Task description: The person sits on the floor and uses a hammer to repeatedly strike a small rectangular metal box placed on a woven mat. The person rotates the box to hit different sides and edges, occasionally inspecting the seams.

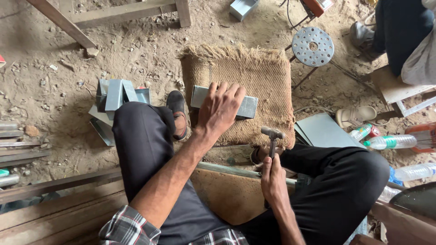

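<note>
My left hand [220,110] presses flat on a folded grey sheet-metal box piece [248,108] that lies on a coarse jute mat [265,75] on the dirt floor. My right hand [274,179] grips the handle of a small hammer [272,133]; its head hovers upright just above the near edge of the mat, to the right of the metal piece. I am seated with both knees in black trousers spread either side of the mat.
A pile of similar bent metal pieces [113,97] lies left of my left knee. Flat grey sheets [322,130], several plastic bottles [390,142] and a sandal [355,116] lie at right. A perforated round stool [312,46] stands behind the mat. Another person's leg [402,27] is at top right.
</note>
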